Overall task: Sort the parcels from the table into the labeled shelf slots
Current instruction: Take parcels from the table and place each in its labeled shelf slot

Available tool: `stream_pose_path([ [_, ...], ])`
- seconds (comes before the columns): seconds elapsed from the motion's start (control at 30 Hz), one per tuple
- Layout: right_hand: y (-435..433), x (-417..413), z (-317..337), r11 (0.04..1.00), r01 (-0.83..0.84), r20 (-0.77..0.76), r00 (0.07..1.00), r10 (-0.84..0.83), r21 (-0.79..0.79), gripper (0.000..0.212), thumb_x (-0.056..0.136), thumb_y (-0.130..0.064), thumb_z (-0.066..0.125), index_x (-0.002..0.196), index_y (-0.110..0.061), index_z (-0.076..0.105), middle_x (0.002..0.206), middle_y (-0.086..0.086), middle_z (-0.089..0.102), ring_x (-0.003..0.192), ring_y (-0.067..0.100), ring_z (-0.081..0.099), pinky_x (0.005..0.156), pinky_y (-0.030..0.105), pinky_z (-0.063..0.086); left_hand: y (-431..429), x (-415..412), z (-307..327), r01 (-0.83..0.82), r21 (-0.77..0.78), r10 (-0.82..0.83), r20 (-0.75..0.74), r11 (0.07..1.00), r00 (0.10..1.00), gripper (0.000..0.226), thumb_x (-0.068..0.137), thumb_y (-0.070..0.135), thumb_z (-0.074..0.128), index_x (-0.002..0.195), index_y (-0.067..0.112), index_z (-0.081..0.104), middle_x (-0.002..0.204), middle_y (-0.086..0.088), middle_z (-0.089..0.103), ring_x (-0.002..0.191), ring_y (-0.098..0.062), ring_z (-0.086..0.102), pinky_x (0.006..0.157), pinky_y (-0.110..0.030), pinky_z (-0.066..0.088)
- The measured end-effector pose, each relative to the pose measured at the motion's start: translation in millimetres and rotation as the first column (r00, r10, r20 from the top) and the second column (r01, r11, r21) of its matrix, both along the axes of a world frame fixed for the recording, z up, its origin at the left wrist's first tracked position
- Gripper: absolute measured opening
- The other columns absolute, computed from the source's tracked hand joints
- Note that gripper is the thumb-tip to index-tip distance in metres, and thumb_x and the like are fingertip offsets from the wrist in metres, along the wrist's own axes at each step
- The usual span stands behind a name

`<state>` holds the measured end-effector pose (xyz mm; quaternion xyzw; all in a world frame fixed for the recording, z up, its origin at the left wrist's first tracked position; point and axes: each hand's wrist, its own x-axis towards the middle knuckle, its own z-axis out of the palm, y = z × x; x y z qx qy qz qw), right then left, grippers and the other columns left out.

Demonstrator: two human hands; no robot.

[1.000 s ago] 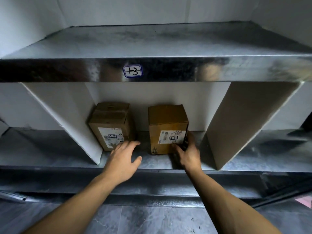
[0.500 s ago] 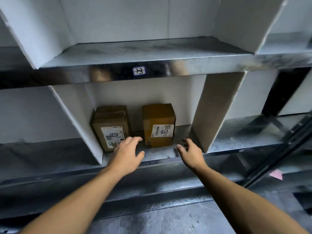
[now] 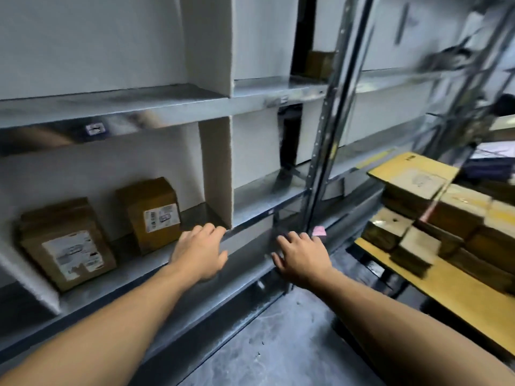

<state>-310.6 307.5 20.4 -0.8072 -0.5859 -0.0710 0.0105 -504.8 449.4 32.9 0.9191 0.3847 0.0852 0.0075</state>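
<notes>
Two brown cardboard parcels stand in one shelf slot at the left: a larger parcel point(image 3: 67, 243) with a white label and a smaller parcel point(image 3: 152, 214) to its right. A small slot label point(image 3: 95, 129) is stuck on the shelf edge above them. My left hand point(image 3: 199, 253) hovers open in front of the slot's right divider, touching nothing. My right hand point(image 3: 302, 259) is open too, over the lower shelf edge further right. A yellow table point(image 3: 451, 296) at the right carries several cardboard parcels point(image 3: 412, 179).
White dividers point(image 3: 217, 174) split the metal shelf into slots. An upright steel post point(image 3: 323, 151) stands right of my right hand, with a pink tag point(image 3: 319, 231) at its foot. Another box point(image 3: 319, 64) sits on an upper shelf. The floor is grey.
The view has swung to the right, bringing the table with parcels into sight. Both hands have drawn back from the two parcels in the slot and moved right, empty.
</notes>
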Motion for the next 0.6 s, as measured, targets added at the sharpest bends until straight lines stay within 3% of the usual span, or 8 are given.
stream_pose_path([
  [0.33, -167, 126, 20, 0.888, 0.457, -0.019, 0.889, -0.458, -0.040, 0.046, 0.094, -0.059, 0.033, 0.122, -0.028, 0.051, 0.121, 0.007, 0.059, 0.112, 0.032, 0.057, 0.085, 0.045, 0.046, -91, 186, 17, 0.407, 0.024, -0.405, -0.049, 0.913, 0.913, 0.046, 0.086, 0.050, 0.048, 0.128, 0.030, 0.046, 0.124, 0.004, 0.053, 0.115, -0.022, 0.049, 0.095, -0.038, 0.039],
  [0.6, -248, 218, 21, 0.793, 0.599, -0.062, 0.793, -0.607, -0.108, 0.045, 0.096, -0.057, 0.038, 0.128, -0.027, 0.048, 0.128, 0.006, 0.055, 0.118, 0.030, 0.054, 0.090, 0.046, 0.046, -157, 315, 7, 0.541, 0.005, -0.541, 0.023, 0.841, 0.840, 0.044, 0.085, 0.050, 0.046, 0.126, 0.033, 0.047, 0.120, 0.007, 0.055, 0.109, -0.019, 0.051, 0.090, -0.037, 0.039],
])
